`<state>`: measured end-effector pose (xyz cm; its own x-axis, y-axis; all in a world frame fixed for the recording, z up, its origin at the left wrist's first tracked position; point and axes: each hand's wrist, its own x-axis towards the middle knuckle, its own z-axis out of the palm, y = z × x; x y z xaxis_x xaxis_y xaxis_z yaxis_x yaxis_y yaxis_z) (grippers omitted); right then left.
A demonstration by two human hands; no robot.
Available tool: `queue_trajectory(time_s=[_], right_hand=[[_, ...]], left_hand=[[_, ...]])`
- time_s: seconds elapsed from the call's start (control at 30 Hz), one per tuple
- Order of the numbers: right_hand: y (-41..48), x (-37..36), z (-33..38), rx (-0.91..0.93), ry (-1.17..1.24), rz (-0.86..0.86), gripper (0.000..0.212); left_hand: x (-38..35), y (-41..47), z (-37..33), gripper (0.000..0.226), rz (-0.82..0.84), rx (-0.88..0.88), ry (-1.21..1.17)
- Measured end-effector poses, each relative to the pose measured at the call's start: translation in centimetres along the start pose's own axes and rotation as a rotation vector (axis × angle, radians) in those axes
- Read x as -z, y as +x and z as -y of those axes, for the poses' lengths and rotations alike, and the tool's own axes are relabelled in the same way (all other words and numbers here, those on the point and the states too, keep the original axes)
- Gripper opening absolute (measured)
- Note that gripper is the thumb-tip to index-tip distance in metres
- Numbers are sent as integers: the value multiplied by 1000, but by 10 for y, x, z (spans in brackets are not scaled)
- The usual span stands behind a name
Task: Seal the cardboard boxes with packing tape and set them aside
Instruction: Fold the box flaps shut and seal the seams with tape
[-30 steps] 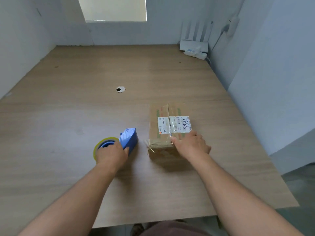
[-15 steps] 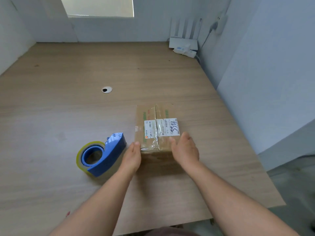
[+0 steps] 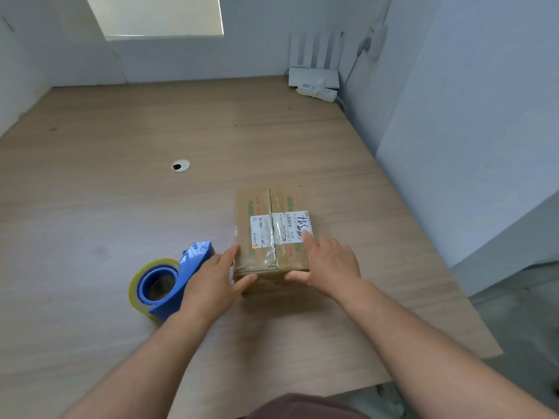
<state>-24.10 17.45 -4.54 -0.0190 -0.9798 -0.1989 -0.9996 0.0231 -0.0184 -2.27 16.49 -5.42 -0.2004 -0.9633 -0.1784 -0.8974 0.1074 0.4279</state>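
I'm bracing the box (image 3: 272, 234) with left hand (image 3: 211, 279) and right hand (image 3: 329, 264) spread at its six-o'clock corners; it looks light, stiff, tape-slick.

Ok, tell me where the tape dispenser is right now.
In the head view, the blue tape dispenser lies on the wooden table, left of the cardboard box, partly behind the left hand.

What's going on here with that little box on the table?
A person is sealing a cardboard box at a wooden table. Clear tape already runs along its top seam and across the label. Both hands are on it: the left hand lies against its left side and the right hand rests on its near right corner, fingers fairly straight. The blue tape dispenser lies on the table just left of the box, and neither hand holds it.
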Motion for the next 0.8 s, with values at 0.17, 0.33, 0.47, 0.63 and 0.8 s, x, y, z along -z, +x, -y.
queue_trajectory(time_s=[0.17, 0.33, 0.47, 0.63, 0.8], right_hand=[[1, -7, -17, 180, 66, 89, 84], [0, -12, -25, 225, 136, 101, 74], [-8, -19, -10, 64, 286, -5, 70], [-9, -22, 4, -102, 424, -55, 69], [-8, -14, 7, -176, 561, 5, 77]], left_hand=[[-7, 0, 12, 66, 33, -81, 71], [-9, -4, 14, 62, 49, -71, 10], [-17, -7, 3, 56, -40, 38, 53], [-17, -6, -9, 62, -38, 102, 258], [-8, 0, -11, 63, 7, 67, 254]])
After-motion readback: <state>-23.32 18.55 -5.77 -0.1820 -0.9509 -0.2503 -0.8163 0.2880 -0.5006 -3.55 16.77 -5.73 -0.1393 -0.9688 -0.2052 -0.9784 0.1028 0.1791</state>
